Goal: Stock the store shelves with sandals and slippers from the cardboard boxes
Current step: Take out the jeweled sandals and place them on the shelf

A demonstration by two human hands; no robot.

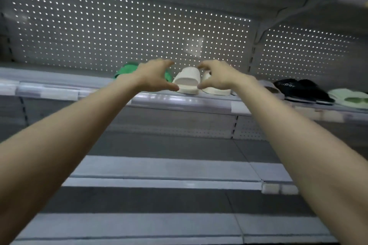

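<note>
2 white slippers [187, 80]; 2 green slippers [125, 69]; 2 black slippers [292, 87]; 1 grey slipper [273, 90].

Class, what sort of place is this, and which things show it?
Probably a shop's footwear aisle: grey metal shelf with a perforated back panel, label strips along its front edge, and cream slide slippers, green slippers and black slippers lined up on it.

I'm in a shop, facing tiers of grey metal shelves [159, 168] backed by pegboard [119, 26]. Slippers [187, 79] sit in a row on one shelf, and label strips [47, 93] run along the shelf edges.
</note>
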